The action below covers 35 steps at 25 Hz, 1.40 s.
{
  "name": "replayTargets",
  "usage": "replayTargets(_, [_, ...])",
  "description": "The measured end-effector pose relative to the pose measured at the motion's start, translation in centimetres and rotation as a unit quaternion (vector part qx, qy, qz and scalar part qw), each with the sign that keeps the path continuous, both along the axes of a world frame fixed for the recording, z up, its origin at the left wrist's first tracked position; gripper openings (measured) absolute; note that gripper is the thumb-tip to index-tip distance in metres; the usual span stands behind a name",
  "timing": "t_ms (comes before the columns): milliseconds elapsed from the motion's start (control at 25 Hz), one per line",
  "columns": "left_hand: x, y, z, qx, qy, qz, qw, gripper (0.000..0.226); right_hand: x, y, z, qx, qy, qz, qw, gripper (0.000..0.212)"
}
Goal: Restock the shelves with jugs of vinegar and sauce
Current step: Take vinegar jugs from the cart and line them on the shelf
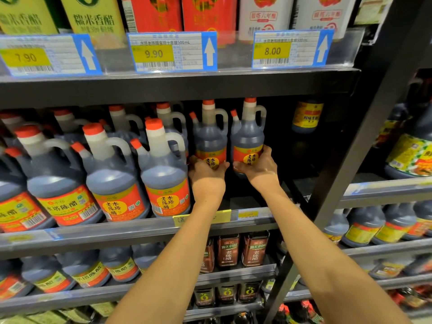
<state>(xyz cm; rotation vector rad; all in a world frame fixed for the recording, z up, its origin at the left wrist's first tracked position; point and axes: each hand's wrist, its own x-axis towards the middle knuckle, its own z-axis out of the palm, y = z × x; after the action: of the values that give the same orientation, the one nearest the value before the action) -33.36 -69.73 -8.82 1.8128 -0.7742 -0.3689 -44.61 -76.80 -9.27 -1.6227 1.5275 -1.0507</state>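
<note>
From the head camera, both arms reach deep into the middle shelf point(252, 220). The left hand point(205, 170) cups the lower front of one vinegar jug point(210, 139), fingers curled round its label. The right hand point(258, 166) wraps the base of a second jug point(249, 136) in the same way. So each grip is closed around a jug, not spread. The two jugs stand upright, just beside each other, behind the front row of matching jugs point(163, 169) and left of an open gap with a lone yellow-labelled bottle point(307, 116) at the back.

To do this well, I judge the jugs should be pushed back level, kept upright with labels facing out. The bases should settle flat before the fingers let go.
</note>
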Motion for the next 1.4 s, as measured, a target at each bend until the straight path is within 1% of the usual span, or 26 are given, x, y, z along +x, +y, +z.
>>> replayTargets(80, [0.0,0.1,0.1,0.002,-0.008,0.001,1.0,0.077,0.0,0.1,0.0,-0.002,-0.005,-0.003,1.0,0.086])
replayTargets(280, [-0.4,0.1,0.1,0.032,-0.069,0.014,0.997,0.068,0.2,0.4,0.1,-0.014,-0.004,-0.018,1.0,0.083])
replayTargets(400, [-0.6,-0.2,0.4,0.054,-0.075,0.018,0.996,0.076,0.2,0.4,0.0,-0.013,-0.007,-0.026,1.0,0.085])
replayTargets(680, [-0.7,0.0,0.2,0.048,-0.059,0.021,0.997,0.089,0.1,0.3,-0.1,-0.011,-0.012,-0.024,1.0,0.085])
replayTargets(840, [-0.7,0.1,0.2,0.055,-0.066,0.017,0.996,0.091,0.3,0.3,-0.1,-0.009,-0.013,-0.026,1.0,0.086])
replayTargets(960, [-0.8,0.3,0.2,0.063,-0.072,0.021,0.995,0.086,0.3,0.6,0.0,-0.001,-0.012,-0.025,1.0,0.086])
replayTargets(1160, [-0.9,0.7,0.5,0.082,-0.085,0.016,0.993,0.061,0.3,1.0,0.4,0.01,-0.002,-0.019,1.0,0.085])
replayTargets(1320, [-1.1,1.3,0.4,0.095,-0.098,-0.003,0.991,0.055,0.2,1.5,0.8,0.021,0.012,-0.017,1.0,0.078])
replayTargets(1400, [-1.1,1.4,0.3,0.082,-0.096,-0.011,0.992,0.054,0.1,1.6,1.0,0.022,0.018,-0.012,1.0,0.078])
